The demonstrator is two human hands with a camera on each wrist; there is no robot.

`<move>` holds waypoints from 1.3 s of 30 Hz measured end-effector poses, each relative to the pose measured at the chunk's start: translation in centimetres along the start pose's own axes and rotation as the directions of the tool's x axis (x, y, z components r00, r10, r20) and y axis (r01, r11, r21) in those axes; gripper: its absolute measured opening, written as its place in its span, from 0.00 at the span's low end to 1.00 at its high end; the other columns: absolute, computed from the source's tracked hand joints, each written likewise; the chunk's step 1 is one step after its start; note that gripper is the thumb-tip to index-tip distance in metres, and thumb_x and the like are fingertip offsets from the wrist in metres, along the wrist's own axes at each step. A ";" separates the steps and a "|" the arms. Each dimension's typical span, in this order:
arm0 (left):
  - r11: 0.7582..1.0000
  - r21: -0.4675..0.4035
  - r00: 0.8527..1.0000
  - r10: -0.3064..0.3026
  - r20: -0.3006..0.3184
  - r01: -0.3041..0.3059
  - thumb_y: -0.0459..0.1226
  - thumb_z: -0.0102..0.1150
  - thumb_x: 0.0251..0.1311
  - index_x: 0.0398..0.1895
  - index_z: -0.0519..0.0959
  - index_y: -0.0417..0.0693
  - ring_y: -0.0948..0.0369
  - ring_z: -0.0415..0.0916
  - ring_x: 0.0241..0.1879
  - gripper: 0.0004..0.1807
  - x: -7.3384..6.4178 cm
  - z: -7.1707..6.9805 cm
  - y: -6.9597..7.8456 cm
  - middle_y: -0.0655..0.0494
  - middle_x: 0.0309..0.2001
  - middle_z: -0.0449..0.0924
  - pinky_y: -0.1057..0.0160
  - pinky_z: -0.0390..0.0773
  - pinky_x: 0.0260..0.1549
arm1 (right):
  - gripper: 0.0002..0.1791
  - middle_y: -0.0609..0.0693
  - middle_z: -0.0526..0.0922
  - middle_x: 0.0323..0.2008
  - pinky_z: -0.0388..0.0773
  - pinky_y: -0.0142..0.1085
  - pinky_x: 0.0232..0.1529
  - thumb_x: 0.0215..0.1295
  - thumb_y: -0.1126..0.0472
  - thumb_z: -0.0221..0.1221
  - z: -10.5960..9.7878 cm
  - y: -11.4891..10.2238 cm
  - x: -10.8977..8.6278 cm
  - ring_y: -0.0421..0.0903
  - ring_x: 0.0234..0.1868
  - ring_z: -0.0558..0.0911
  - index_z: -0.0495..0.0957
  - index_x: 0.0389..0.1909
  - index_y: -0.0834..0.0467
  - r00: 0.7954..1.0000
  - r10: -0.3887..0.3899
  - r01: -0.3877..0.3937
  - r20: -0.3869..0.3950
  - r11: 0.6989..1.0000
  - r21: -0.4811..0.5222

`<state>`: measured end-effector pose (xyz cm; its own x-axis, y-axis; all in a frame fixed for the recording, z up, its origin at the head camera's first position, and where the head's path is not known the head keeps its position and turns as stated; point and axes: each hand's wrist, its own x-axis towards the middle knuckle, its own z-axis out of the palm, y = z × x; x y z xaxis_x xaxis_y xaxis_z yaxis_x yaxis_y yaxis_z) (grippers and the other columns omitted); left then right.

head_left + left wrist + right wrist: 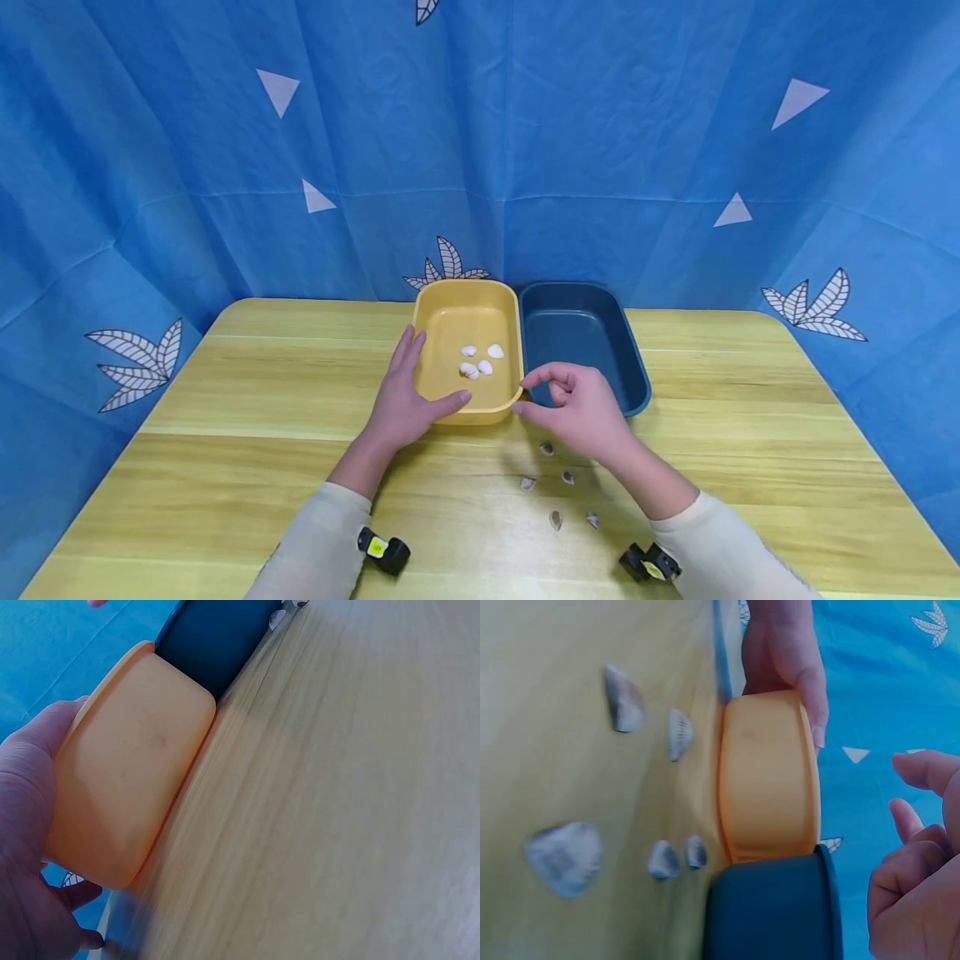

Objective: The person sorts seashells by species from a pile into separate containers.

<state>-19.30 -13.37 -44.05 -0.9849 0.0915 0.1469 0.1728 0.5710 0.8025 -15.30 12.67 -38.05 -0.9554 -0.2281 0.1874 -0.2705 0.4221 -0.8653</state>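
My left hand grips the near left corner of a yellow plastic tray. Its thumb lies over the front rim, and the other fingers are along the left side. Several white shells lie inside that tray. My right hand hovers by the tray's near right corner, over the front of a dark blue tray. Thumb and index finger are apart, and the right wrist view shows nothing between them. Several grey-brown shells are scattered on the table, nearer to me than the trays.
Both trays stand side by side at the back of the wooden table. Behind them hangs a blue curtain with white triangles and leaf prints. Each sleeve has a small black camera at the wrist.
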 end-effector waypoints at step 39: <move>1.000 -0.005 1.000 0.000 -0.001 0.000 0.62 0.74 0.45 0.81 0.50 0.50 0.51 0.41 0.76 0.64 0.0 0.0 0.0 0.63 0.80 0.35 0.43 0.54 0.68 | 0.14 0.42 0.59 0.12 0.60 0.31 0.18 0.50 0.61 0.76 0.1 6.5 -4.9 0.37 0.14 0.59 0.86 0.38 0.57 0.980 0.178 -0.169 0.087 0.980 -0.110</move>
<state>-19.33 -13.36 -44.01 -0.9848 0.0906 0.1480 0.1731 0.5672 0.8052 -12.35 16.49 -44.65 -0.9745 -0.2243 -0.0109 -0.1169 0.5483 -0.8281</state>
